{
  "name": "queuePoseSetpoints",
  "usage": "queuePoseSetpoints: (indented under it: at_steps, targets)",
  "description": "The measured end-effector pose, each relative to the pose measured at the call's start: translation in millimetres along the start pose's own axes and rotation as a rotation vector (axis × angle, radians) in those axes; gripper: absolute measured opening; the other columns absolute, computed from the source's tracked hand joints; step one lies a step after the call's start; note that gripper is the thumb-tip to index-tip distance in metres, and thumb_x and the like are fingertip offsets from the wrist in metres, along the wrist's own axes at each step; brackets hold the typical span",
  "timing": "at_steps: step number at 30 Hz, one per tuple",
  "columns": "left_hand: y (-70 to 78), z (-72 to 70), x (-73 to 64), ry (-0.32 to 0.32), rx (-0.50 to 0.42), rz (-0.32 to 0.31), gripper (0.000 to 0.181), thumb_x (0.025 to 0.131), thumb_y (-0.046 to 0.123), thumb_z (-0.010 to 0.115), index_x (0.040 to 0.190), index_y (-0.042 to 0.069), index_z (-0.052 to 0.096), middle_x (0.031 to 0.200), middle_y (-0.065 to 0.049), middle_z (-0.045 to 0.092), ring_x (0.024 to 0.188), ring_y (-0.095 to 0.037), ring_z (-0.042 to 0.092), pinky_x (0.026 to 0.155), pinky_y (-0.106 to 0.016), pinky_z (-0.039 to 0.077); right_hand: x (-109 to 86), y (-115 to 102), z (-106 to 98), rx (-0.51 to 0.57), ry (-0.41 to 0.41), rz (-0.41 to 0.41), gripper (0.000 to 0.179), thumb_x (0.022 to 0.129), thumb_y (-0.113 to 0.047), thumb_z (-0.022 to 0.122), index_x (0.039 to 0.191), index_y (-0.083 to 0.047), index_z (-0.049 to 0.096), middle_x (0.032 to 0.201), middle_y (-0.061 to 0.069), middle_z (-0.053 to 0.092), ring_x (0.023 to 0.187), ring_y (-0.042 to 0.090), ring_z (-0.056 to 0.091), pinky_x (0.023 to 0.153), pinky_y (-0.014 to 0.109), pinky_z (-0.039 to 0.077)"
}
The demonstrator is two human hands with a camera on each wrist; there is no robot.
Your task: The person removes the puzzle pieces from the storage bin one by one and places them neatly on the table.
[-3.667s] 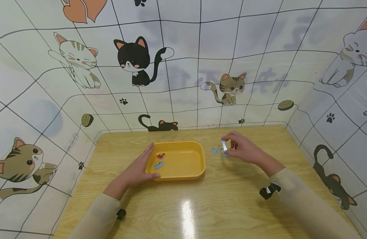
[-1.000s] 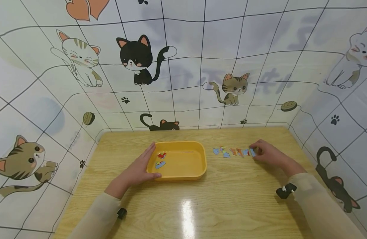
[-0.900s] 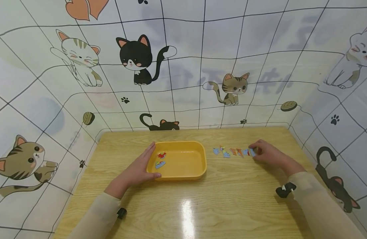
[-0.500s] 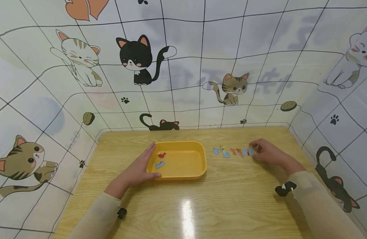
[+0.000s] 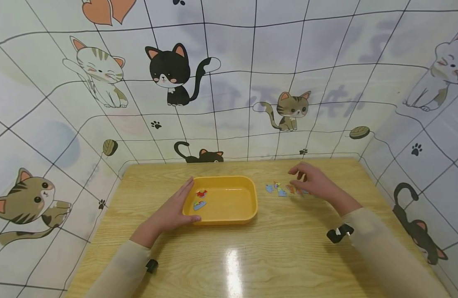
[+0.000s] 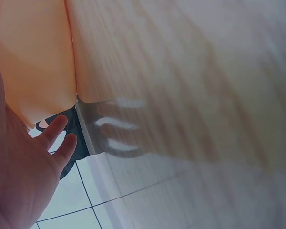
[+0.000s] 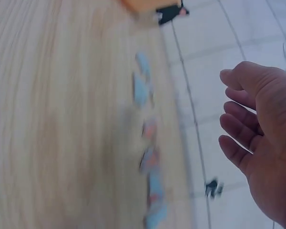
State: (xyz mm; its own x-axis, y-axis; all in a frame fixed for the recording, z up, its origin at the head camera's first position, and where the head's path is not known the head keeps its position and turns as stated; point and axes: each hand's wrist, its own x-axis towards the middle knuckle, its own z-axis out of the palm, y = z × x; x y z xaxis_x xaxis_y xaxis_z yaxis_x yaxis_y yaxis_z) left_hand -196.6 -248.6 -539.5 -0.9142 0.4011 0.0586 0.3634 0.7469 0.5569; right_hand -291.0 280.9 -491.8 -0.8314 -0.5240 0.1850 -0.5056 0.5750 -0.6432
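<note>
My left hand (image 5: 173,210) holds the left end of a yellow tray (image 5: 225,221), thumb over the near rim and fingers along the end wall. Inside the tray lie a red puzzle piece (image 5: 201,193) and a blue one (image 5: 199,205). To its right, several flat puzzle pieces form a row on the table: a blue piece (image 5: 269,188), a blue and yellow one (image 5: 282,192) and an orange one (image 5: 290,188) among them. Over the row's right part hovers my right hand (image 5: 314,182), fingers loosely bent. The right wrist view shows this hand (image 7: 267,124) holding nothing, the row's blue end piece (image 7: 156,215) below.
A wooden table (image 5: 214,256) carries everything, with a bright glare patch in front of the tray. Behind it and at both sides hangs a cat-print sheet (image 5: 232,103). Black cameras (image 5: 338,233) are strapped to the wrists.
Earlier, the row grew to the right as my right hand set pieces down. It has since let go of the rightmost piece, lifted and moved left. The left hand and tray stay put.
</note>
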Motion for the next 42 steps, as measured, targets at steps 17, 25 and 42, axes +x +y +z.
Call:
queuePoseSetpoints:
  at_steps: [17, 25, 42]
  targets:
    - [2.7, -2.3, 1.2, -0.012, 0.005, -0.018, 0.131, 0.086, 0.059, 0.091, 0.179, 0.010, 0.012, 0.187, 0.003, 0.004, 0.169, -0.036, 0.021, 0.131, -0.060, 0.027, 71.4, -90, 51, -0.001, -0.130, -0.167, 0.026, 0.103, -0.016, 0.081, 0.127, -0.008, 0.073, 0.123, 0.009, 0.068, 0.103, 0.026, 0.061, 0.084, 0.043, 0.055]
    - [2.0, 0.2, 2.0, -0.004, -0.003, -0.023, 0.130, 0.086, 0.060, 0.091, 0.179, 0.011, 0.012, 0.187, 0.002, 0.004, 0.168, -0.037, 0.021, 0.130, -0.062, 0.027, 93.0, -119, 90, -0.028, -0.233, -0.167, 0.029, 0.103, -0.020, 0.081, 0.130, -0.009, 0.073, 0.123, 0.003, 0.065, 0.110, 0.030, 0.066, 0.095, 0.043, 0.058]
    - [-1.9, 0.3, 0.0, -0.004, 0.002, 0.026, 0.126, 0.090, 0.054, 0.090, 0.178, 0.008, 0.012, 0.186, -0.011, 0.010, 0.167, -0.042, 0.024, 0.128, -0.067, 0.030, 108.6, -162, 160, -0.045, -0.333, -0.186, 0.035, 0.103, -0.020, 0.080, 0.134, -0.005, 0.072, 0.134, 0.015, 0.068, 0.113, 0.033, 0.069, 0.096, 0.038, 0.059]
